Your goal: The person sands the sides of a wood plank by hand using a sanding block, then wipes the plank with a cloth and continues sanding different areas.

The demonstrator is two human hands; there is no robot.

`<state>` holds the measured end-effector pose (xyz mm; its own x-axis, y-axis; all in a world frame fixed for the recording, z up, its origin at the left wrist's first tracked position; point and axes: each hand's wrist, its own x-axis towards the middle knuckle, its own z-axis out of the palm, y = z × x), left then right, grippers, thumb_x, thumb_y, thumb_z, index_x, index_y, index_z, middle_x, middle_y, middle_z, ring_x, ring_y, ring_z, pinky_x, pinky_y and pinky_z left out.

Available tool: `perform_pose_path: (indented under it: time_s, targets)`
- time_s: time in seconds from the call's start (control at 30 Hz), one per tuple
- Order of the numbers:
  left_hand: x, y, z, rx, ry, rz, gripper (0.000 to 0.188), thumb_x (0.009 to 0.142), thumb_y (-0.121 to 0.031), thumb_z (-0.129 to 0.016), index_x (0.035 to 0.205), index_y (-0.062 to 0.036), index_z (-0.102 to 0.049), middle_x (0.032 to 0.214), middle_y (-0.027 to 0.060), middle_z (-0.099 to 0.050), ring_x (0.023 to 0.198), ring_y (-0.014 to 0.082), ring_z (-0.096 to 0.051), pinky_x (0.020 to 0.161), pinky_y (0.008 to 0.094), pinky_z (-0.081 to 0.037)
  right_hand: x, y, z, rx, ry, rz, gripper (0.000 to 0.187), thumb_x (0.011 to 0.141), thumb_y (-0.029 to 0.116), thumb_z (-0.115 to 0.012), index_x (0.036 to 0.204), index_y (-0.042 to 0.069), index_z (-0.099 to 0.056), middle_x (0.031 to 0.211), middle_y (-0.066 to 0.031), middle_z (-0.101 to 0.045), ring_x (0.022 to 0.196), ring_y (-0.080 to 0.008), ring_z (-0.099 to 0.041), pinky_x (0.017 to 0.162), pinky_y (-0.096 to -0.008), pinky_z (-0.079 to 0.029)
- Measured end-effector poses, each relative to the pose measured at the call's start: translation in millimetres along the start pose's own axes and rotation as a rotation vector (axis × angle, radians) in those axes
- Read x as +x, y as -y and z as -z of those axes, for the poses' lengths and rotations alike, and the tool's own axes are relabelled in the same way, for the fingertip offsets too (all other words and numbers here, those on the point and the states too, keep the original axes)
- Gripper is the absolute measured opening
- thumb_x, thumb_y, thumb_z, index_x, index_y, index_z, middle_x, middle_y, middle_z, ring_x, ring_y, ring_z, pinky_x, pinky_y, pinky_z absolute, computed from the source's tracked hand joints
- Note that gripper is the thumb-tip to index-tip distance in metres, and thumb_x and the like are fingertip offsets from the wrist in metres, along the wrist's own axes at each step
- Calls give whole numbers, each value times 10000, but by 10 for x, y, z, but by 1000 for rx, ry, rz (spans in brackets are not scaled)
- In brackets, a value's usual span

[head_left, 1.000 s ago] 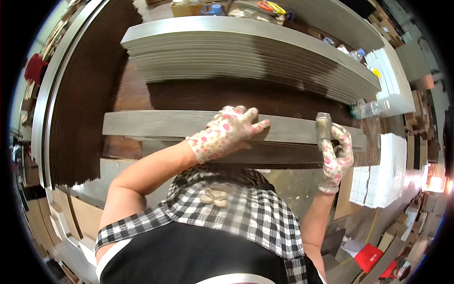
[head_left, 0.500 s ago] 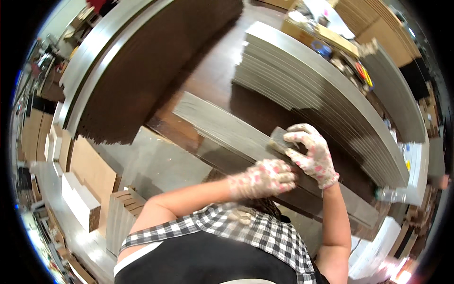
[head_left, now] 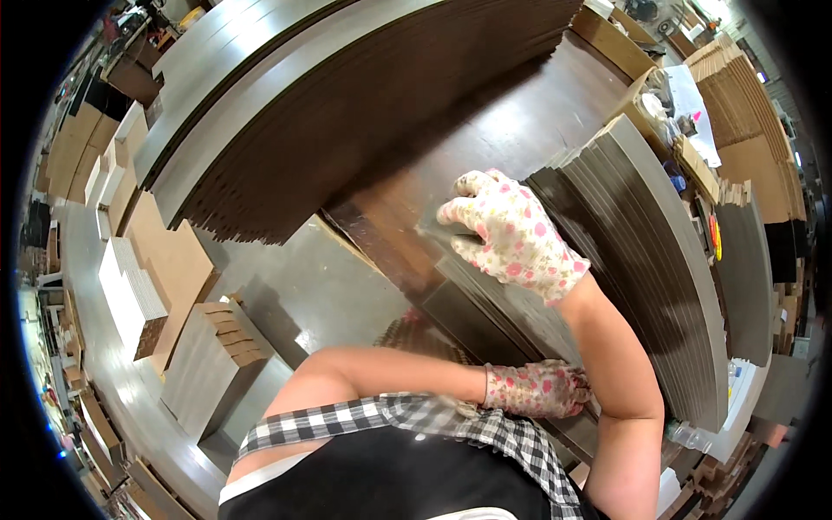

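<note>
A long grey board [head_left: 511,299] lies on the brown tabletop [head_left: 394,204], running from the middle toward my body. My right hand [head_left: 518,238], in a flowered glove, is over the board's far end. Its fingers curl round a small grey block, mostly hidden beneath the hand and smeared by motion. Close to my body, my left hand [head_left: 537,388], gloved alike, is closed at the board's near part. Its fingertips are partly hidden.
A stack of grey boards [head_left: 659,260] stands on edge at the right. Another large stack [head_left: 373,113] fills the far left. Beyond the right stack are a cardboard box [head_left: 646,100] and small tools. Boards and cardboard [head_left: 165,260] lie at the left; a plastic bottle [head_left: 689,436] lies lower right.
My right hand has slid far and left along the board with the block. My left hand has moved nearer my body and right. The whole view has turned somewhat.
</note>
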<state>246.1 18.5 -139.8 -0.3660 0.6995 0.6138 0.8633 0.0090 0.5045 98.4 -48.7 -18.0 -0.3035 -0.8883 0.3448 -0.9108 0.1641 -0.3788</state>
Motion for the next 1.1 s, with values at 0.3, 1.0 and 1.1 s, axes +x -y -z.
perform_pose_path:
  time_s: [0.3,1.0,1.1]
  targets:
    - [-16,-37,-205,-109,-106,113,407,831,-172,-620,1200,-6,-649,1365,140,-581,1258,345,-558,995,437,-517,-87,-278,101,199,-91,-445,348,790,88,-767,1123,12,-700,1108,-165,-680,1037,-341,-656,945,-399,-518]
    - [259,-173,330,190,67,46,251,739,-114,-686,980,-96,-751,1081,71,-727,1054,260,-694,898,430,-587,-3097,1005,716,-117,-397,-893,337,777,229,-762,1067,59,-731,1091,-158,-698,1018,-364,-648,939,-457,-516]
    - [300,-208,290,271,42,93,239,737,-75,-744,973,-111,-739,1025,44,-720,994,248,-694,826,411,-572,-3967,1219,1089,-287,-324,-1069,296,783,213,-757,1034,58,-732,1068,-142,-716,1043,-328,-656,962,-430,-512]
